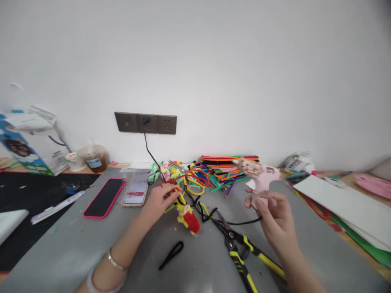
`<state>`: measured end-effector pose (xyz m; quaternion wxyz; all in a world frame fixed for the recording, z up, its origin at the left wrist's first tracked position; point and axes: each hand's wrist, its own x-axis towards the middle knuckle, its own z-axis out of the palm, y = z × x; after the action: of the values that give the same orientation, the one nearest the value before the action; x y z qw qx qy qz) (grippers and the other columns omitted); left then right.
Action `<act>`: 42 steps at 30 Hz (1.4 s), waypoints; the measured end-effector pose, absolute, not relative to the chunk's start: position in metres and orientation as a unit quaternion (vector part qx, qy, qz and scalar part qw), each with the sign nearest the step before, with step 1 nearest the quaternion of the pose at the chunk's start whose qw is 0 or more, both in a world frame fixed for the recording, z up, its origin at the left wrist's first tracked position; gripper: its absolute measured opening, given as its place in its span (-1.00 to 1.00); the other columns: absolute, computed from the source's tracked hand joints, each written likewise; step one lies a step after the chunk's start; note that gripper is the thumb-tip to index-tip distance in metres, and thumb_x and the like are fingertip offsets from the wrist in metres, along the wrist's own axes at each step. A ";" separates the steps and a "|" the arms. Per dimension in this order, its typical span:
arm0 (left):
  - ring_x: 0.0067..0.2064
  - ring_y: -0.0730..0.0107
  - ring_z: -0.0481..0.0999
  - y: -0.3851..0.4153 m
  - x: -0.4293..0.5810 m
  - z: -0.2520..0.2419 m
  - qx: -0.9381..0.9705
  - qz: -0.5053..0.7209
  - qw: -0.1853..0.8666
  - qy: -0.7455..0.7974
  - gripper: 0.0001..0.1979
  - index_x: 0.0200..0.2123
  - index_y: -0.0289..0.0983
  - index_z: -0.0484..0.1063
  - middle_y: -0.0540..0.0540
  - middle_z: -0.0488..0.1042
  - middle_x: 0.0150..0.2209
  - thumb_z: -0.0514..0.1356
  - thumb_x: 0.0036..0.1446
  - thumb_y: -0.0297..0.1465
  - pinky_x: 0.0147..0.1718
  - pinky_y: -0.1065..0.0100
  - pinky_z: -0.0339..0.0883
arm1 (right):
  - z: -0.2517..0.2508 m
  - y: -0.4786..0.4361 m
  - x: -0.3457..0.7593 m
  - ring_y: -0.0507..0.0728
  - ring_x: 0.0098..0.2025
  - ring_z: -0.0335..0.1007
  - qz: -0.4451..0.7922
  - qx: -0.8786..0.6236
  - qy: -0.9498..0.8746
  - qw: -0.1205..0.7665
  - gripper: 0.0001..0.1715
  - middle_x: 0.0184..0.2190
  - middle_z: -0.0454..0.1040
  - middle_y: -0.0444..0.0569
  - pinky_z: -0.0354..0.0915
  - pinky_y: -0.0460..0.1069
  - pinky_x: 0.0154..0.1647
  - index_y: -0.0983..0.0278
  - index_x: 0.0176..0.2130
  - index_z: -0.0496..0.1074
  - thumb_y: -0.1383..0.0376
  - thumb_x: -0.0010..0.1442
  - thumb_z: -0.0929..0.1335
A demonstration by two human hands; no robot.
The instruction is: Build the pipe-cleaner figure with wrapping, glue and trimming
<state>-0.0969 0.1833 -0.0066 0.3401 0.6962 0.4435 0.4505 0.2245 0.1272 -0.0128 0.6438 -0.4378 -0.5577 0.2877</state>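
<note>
My right hand is closed round the handle of a pink glue gun, held up above the grey table with its nozzle pointing left. A black cord runs from it across the table. My left hand is pinched on a yellow and red pipe-cleaner figure that rests on the table. Yellow-handled cutting pliers lie just in front of my right hand.
A heap of coloured pipe cleaners lies at the back by the wall sockets. A pink-cased phone and a second phone lie to the left. A bent black pipe cleaner sits near the front. Paper sheets fill the right.
</note>
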 end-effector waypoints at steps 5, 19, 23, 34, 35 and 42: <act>-0.37 0.23 0.55 0.185 -0.096 -0.015 0.698 0.450 0.313 0.461 -0.80 -0.35 -0.20 0.66 -0.09 0.64 -0.42 0.29 0.19 -0.23 -0.31 0.36 0.32 | 0.005 0.155 0.202 0.03 -0.59 0.17 0.405 -0.417 -0.527 0.620 -0.48 -0.46 0.41 -0.22 0.10 -0.02 -0.50 0.05 -0.13 0.22 -0.11 0.18 0.49; -0.45 0.34 0.45 0.185 -0.102 -0.011 0.724 0.405 0.348 0.438 -0.81 -0.28 -0.16 0.69 -0.03 0.58 -0.44 0.39 0.10 -0.20 -0.43 0.43 0.27 | -0.022 0.143 0.190 0.01 -0.66 -0.22 0.575 -0.360 -0.560 0.476 -0.30 -0.73 0.10 -0.26 -0.09 0.00 -0.58 0.16 -0.36 0.39 -0.38 0.19 0.26; -0.32 0.30 0.52 0.184 -0.114 -0.011 0.723 0.334 0.422 0.434 -0.50 -0.06 -0.14 0.68 -0.08 0.64 -0.22 0.54 -0.16 -0.27 -0.41 0.45 0.39 | -0.024 0.143 0.181 0.01 -0.69 -0.21 0.587 -0.339 -0.580 0.451 -0.20 -0.76 0.12 -0.26 -0.10 0.00 -0.58 0.24 -0.11 0.46 -0.37 0.26 0.17; -0.23 0.21 0.51 0.184 -0.123 -0.005 0.786 0.377 0.253 0.419 -0.70 -0.26 -0.17 0.65 -0.07 0.52 -0.29 0.52 -0.10 -0.24 -0.21 0.34 0.37 | -0.036 0.135 0.190 0.04 -0.67 0.11 0.598 -0.334 -0.632 0.364 -0.22 -0.69 0.18 -0.19 0.07 -0.03 -0.57 0.20 -0.50 0.32 -0.37 0.28 0.16; -0.16 0.16 0.52 0.184 -0.122 -0.006 0.789 0.385 0.238 0.416 -0.71 -0.27 -0.18 0.63 -0.10 0.53 -0.23 0.51 -0.08 -0.24 -0.14 0.29 0.38 | -0.034 0.134 0.189 0.05 -0.65 0.14 0.589 -0.339 -0.642 0.355 -0.21 -0.69 0.18 -0.17 0.09 -0.03 -0.55 0.20 -0.53 0.30 -0.36 0.28 0.15; -0.13 0.14 0.49 0.181 -0.119 -0.006 0.805 0.347 0.227 0.425 -0.66 -0.35 -0.20 0.39 -0.09 0.51 -0.23 0.48 -0.01 -0.21 -0.11 0.27 0.32 | -0.027 0.130 0.188 0.06 -0.60 0.07 0.495 -0.396 -0.695 0.341 -0.21 -0.69 0.24 -0.13 0.08 -0.01 -0.47 0.20 -0.56 0.31 -0.30 0.36 0.12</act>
<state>-0.1187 0.1808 -0.0063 0.2266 0.8048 0.4252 0.3466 0.1884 0.1302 -0.0272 0.3410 -0.3956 -0.6945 0.4948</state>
